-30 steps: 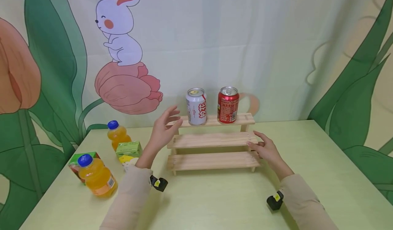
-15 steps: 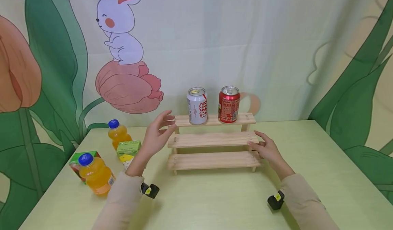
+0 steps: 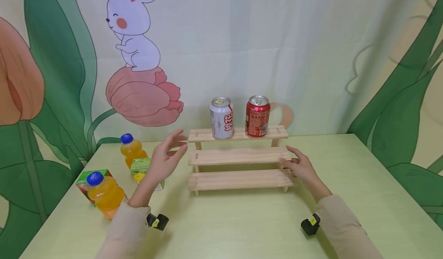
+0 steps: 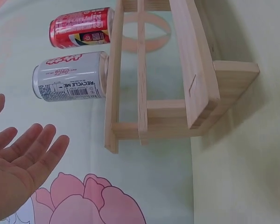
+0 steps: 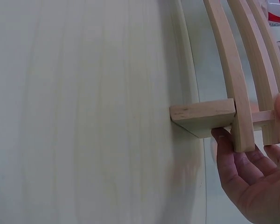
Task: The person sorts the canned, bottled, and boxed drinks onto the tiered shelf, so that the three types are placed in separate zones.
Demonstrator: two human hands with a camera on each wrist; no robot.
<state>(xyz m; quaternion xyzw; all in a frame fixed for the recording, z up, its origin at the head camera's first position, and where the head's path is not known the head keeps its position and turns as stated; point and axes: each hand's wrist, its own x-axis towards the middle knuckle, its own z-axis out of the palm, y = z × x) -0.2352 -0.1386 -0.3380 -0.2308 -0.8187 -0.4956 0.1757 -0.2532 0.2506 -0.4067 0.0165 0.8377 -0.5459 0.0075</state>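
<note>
A three-step wooden display rack [image 3: 238,156] stands on the table. On its top step are two upright drink cans, a white one [image 3: 221,120] at the left and a red one [image 3: 257,117] at the right. My right hand [image 3: 304,170] holds the rack's right end, thumb by the middle step; in the right wrist view the fingers [image 5: 226,161] curl around the lower step's end. My left hand [image 3: 167,160] hovers left of the rack with nothing in it. Its spread fingers [image 4: 46,151] stand apart from the white can and the wood in the left wrist view.
On the left of the table are two orange juice bottles with blue caps, one nearer [image 3: 106,195] and one farther back [image 3: 133,151]. A green drink carton [image 3: 140,166] and a red-green carton [image 3: 83,182] stand by them. A printed curtain [image 3: 311,59] hangs behind.
My left hand has drawn back from beside the white can, moving left and toward me. My right hand stays at the rack's right end, and the cans and rack have not moved.
</note>
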